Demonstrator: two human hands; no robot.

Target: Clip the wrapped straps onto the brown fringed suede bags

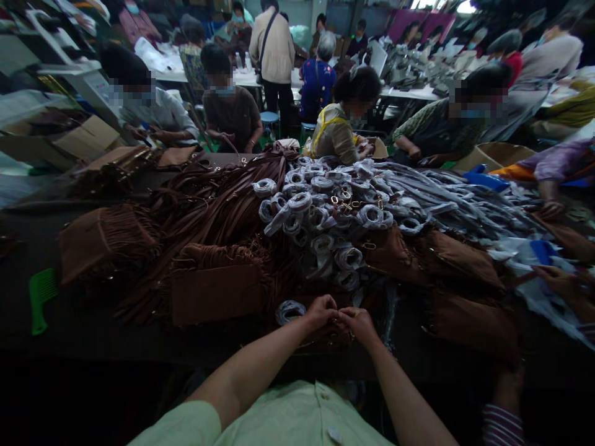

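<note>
Low in the middle of the head view, my left hand (321,312) and my right hand (360,324) meet with fingertips pinched together. Whatever they pinch is too small and dark to make out. Beneath them lies a brown bag (320,339) with small metal fittings, partly hidden by my hands. A coiled strap in pale wrapping (290,311) rests just left of my left hand. Beyond my hands is a heap of similar wrapped coiled straps (320,204), some with gold-coloured clasps.
Brown fringed bags (216,294) lie to the left, and more brown bags (465,260) to the right. A green comb (41,300) is at the far left. Unwrapped brown straps (223,210) pile up behind. Co-workers sit across the table; a striped sleeve (502,426) reaches in at lower right.
</note>
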